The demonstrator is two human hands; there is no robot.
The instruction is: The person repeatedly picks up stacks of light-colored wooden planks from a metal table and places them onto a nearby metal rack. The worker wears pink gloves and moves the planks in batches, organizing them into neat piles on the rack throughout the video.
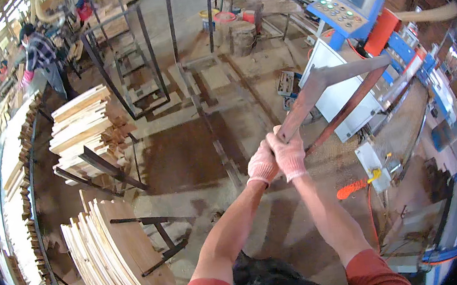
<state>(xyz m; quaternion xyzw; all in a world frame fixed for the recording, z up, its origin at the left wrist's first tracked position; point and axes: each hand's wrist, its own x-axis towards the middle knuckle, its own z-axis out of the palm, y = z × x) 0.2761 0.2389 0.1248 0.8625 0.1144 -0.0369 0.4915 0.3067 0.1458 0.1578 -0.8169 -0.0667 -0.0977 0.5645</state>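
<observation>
Both my hands wear pale pink knitted gloves and are close together in front of me. My left hand (262,164) is closed, pressed against my right hand at the near end of a rusty metal frame (300,111). Wrapped round that same bar is my right hand (288,152). The frame is angular, with a bar reaching away to the right and a second bar running back below it. My fingers cover part of the near end, so how it joins the rest is hidden.
Stacked wooden boards rest on dark metal racks at left, one stack near (119,252) and one farther (88,129). A dark metal floor frame (205,117) lies ahead. At right stand a blue control panel (346,3) and an orange coiled hose (352,189). A person (44,60) works far left.
</observation>
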